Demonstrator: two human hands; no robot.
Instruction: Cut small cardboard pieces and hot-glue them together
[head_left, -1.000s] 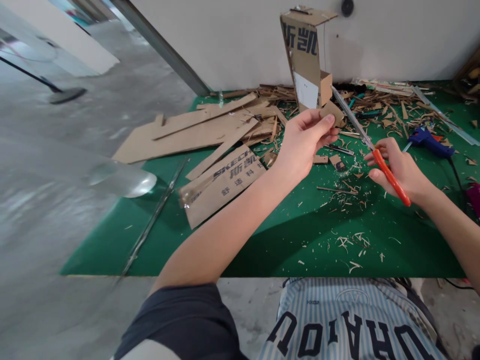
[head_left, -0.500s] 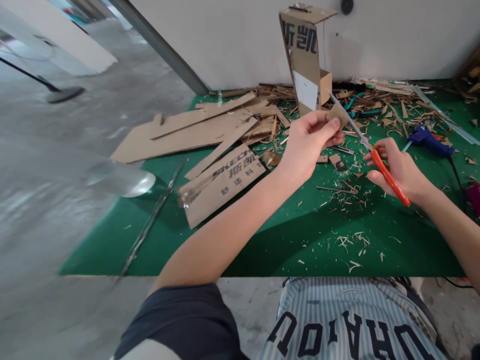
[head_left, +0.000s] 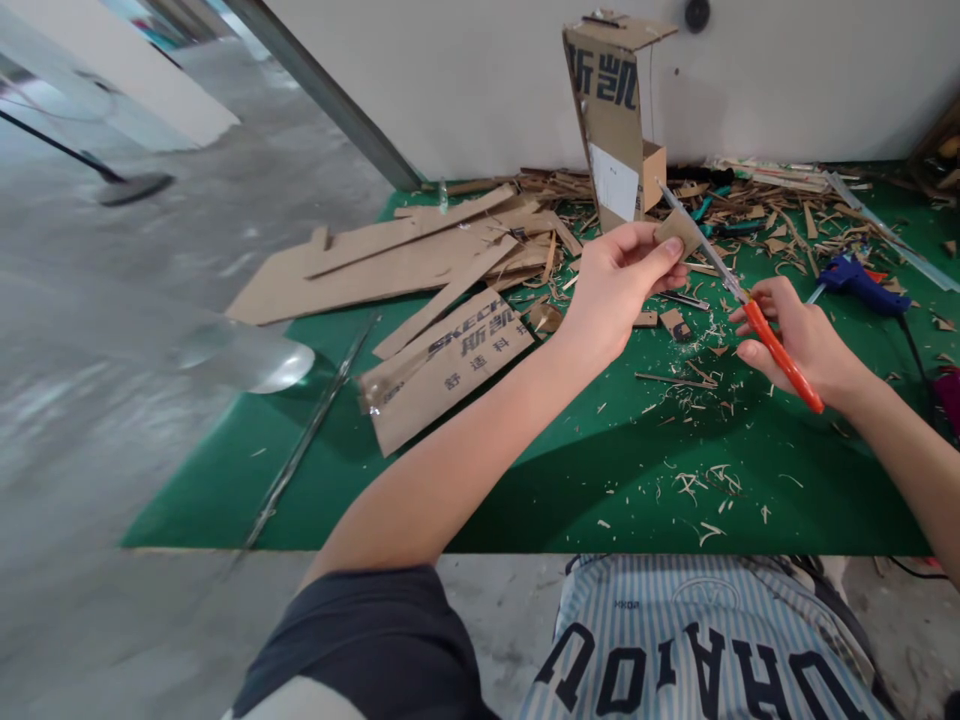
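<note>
My left hand pinches a small piece of brown cardboard between thumb and fingers, above the green table. In my right hand is a pair of scissors with red-orange handles. Their blades point up and to the left and lie along the right edge of the small piece. Whether the blades are parted there I cannot tell. Behind my left hand stands a tall cardboard structure with printed characters and a white label. Small cut cardboard bits and pale shavings lie beneath my hands.
A blue glue gun lies to the right of my right hand. Flat cardboard sheets and a printed cardboard piece lie on the left. Scraps and teal-handled pliers are heaped along the back wall of the green table.
The whole view has shifted very slightly. Both hands keep nearly the same pose, with the cardboard piece and the scissors still held together.
</note>
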